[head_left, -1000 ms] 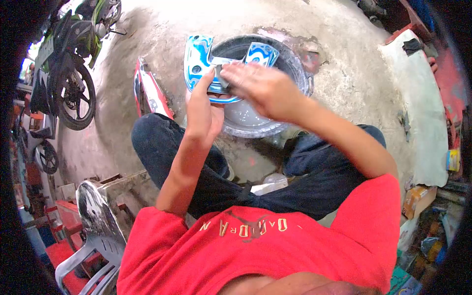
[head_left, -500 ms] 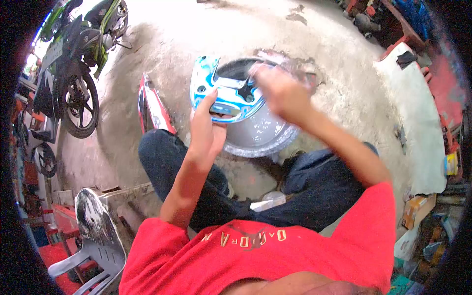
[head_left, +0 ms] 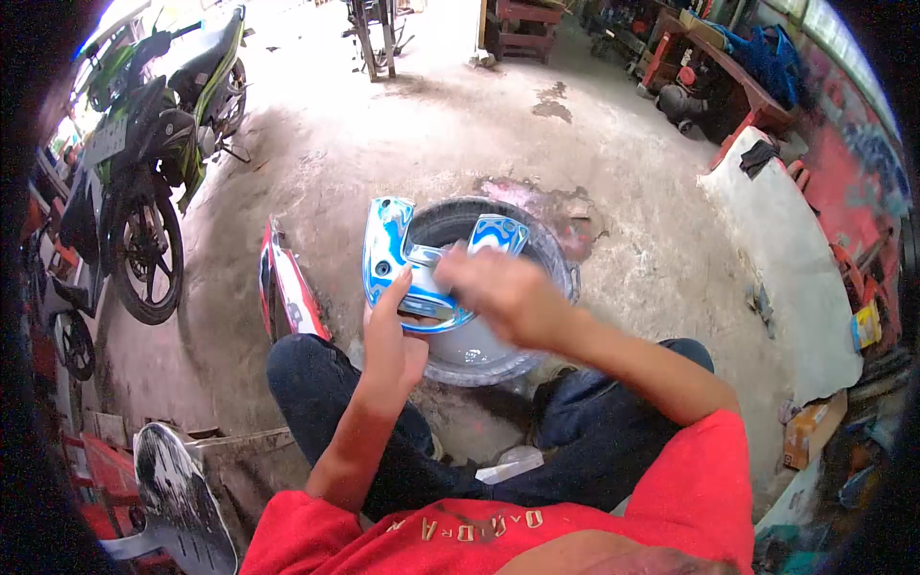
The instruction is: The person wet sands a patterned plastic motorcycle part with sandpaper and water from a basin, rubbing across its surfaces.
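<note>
Blue-wht panel (head_left: 385,247) btwn hands (head_left: 393,331) (head_left: 513,295)

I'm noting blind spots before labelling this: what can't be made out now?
All in the head view:
Right hand: motion blur hides its fingertips and anything in them.
Left hand: the blue-and-white part covers most of its fingers.
Basin: the part and hands hide some of its inside.
Motorcycle's number plate: too small and unclear to read.

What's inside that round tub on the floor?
The tub shows what looks like greyish, glinting liquid near the person and a dark inner wall beyond. The middle is covered by the blue-and-white panel and right hand, so I can't tell what lies there.
</note>
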`<state>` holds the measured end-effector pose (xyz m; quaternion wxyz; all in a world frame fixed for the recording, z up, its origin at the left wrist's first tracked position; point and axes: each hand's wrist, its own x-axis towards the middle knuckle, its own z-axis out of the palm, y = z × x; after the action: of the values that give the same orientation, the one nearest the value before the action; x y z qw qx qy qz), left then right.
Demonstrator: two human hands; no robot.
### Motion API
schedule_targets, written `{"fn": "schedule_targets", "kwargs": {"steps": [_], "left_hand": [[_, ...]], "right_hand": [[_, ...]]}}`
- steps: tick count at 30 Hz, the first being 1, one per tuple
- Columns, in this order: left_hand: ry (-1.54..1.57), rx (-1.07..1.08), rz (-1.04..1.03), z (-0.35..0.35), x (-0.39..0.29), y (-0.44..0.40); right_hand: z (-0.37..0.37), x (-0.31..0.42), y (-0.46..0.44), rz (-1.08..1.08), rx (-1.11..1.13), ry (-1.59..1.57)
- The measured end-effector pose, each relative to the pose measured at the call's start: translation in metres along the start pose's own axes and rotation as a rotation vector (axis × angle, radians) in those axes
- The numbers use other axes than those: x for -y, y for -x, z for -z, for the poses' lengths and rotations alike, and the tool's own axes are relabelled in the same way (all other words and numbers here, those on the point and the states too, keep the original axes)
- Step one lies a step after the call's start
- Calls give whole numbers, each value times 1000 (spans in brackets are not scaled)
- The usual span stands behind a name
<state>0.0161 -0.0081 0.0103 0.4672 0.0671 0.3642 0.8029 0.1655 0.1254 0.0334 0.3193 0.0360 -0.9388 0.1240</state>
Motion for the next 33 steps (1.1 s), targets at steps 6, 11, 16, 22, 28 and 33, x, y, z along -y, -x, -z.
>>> {"fn": "schedule_targets", "kwargs": {"steps": [6,11,16,22,28,33], "left_hand": [[24,4,-56,-2,4,-4],[-10,-24,-34,-11,-3,10],[36,17,15,8,1,1],[0,-2,-50,-13,-4,10],[22,32,-77,1,3,-4],[1,14,-84,-3,-3,0]], "right_hand": [[-3,18,1,-60,32,8],[7,-26,-2,-367,61,81],[-1,34,3,10,70,-14],[8,-23,-1,-375,25,107],[-2,-3,5,-6,32,9],[-5,-8,6,-217,-32,149]]}}
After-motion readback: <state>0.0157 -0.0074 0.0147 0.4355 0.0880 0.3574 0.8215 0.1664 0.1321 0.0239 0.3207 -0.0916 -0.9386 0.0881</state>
